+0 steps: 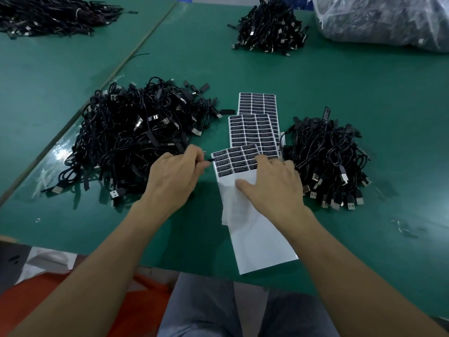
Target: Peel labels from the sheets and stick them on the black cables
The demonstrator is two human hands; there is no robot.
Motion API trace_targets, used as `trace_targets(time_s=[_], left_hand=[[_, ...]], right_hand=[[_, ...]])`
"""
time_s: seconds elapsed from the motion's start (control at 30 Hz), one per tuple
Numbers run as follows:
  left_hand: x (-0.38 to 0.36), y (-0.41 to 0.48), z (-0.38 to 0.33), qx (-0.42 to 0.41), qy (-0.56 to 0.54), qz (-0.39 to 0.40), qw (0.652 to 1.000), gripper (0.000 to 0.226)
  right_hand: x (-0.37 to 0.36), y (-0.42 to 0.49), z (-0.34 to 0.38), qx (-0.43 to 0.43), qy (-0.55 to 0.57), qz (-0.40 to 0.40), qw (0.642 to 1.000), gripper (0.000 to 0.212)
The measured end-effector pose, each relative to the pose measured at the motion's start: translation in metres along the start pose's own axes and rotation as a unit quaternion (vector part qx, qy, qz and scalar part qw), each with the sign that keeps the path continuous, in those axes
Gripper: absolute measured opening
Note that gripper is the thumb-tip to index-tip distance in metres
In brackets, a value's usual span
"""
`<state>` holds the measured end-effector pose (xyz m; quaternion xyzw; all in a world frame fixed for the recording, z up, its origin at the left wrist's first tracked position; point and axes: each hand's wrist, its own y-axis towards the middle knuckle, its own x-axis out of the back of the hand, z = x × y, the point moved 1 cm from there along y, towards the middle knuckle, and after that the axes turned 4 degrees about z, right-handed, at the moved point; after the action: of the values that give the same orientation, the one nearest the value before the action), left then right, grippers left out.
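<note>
Closest in, grey trousers (206, 312) at the edge of the green table (364, 227). Under the right hand (272, 184) lies the nearest sheet (257, 242), mostly bare white backing, with just a few rows of black labels (230, 160) left at its far end. That hand is flat, fingers spread and fairly straight, pressing the sheet down, fingertips on the label rows, thumb on the white backing. Just beside it, the left hand (175, 176) has curled fingers pinching a thin black cable (209, 161), whose tip pokes toward the labels. Right past the left hand's fingers sits a big tangled cable pile (136, 137). Outside the right hand, a smaller pile (328, 156). Ahead of the right fingertips, a second sheet (252, 130) overlaps a third sheet (257, 103), both full. Well beyond: a far pile (269, 27), another heap (48, 15) far off on the left hand's side, and a clear plastic bag (388, 20).
</note>
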<state>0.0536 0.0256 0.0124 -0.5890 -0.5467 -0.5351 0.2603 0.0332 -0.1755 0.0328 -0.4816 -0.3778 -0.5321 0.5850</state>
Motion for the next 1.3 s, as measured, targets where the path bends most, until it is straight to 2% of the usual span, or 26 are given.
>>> trace_targets(time_s=[0.07,0.17,0.27,0.33,0.37,0.4,0.5,0.6,0.67,0.8,0.93,1.07,1.17,1.23,1.3], left_hand=[[0.005,0.002,-0.009,-0.005,-0.037,-0.061,0.997,0.019],[0.017,0.008,-0.022,-0.043,-0.096,-0.168,0.980,0.016],[0.028,0.018,-0.036,-0.091,-0.129,-0.254,0.954,0.010],[0.033,0.025,-0.046,-0.125,-0.145,-0.276,0.942,0.007],[0.034,0.027,-0.050,-0.139,-0.149,-0.266,0.942,0.002],[0.033,0.029,-0.055,-0.139,-0.152,-0.242,0.948,0.006],[0.023,0.028,-0.059,-0.113,-0.158,-0.083,0.977,0.020],[0.007,0.024,-0.060,-0.051,-0.159,0.031,0.986,0.025],[-0.003,0.023,-0.062,-0.027,-0.169,0.056,0.984,0.026],[-0.021,0.020,-0.058,-0.004,-0.229,0.036,0.973,0.010],[-0.036,0.019,-0.053,0.029,-0.263,-0.015,0.964,0.020],[-0.044,0.014,-0.051,0.017,-0.275,-0.039,0.961,0.021],[-0.047,0.012,-0.054,-0.002,-0.268,-0.047,0.962,0.025],[-0.047,0.013,-0.057,0.001,-0.270,-0.054,0.961,0.026],[-0.047,0.014,-0.060,0.006,-0.275,-0.067,0.959,0.022]], right_hand=[[0.000,0.001,0.002,-0.005,0.004,0.014,1.000,0.064],[-0.001,0.002,0.003,-0.007,0.039,0.015,0.999,0.067],[-0.001,0.003,0.003,-0.006,0.131,0.029,0.991,0.068],[0.001,0.003,0.003,-0.005,0.189,0.028,0.981,0.073],[0.002,0.004,0.003,-0.004,0.206,0.019,0.978,0.074],[0.002,0.004,0.003,-0.003,0.217,0.010,0.976,0.075],[0.003,0.007,0.001,-0.036,0.233,0.019,0.972,0.080],[0.002,0.010,-0.006,-0.040,0.297,0.024,0.954,0.048],[0.000,0.011,-0.010,-0.048,0.369,0.026,0.928,0.036],[-0.006,0.012,-0.014,-0.078,0.437,0.009,0.896,0.021],[-0.010,0.012,-0.021,-0.091,0.459,-0.044,0.883,0.012],[-0.013,0.011,-0.025,-0.080,0.488,-0.059,0.867,0.020],[-0.018,0.012,-0.023,-0.055,0.504,-0.063,0.860,0.014],[-0.021,0.012,-0.024,-0.064,0.538,-0.058,0.838,0.006],[-0.025,0.012,-0.024,-0.061,0.574,-0.042,0.816,0.022]])
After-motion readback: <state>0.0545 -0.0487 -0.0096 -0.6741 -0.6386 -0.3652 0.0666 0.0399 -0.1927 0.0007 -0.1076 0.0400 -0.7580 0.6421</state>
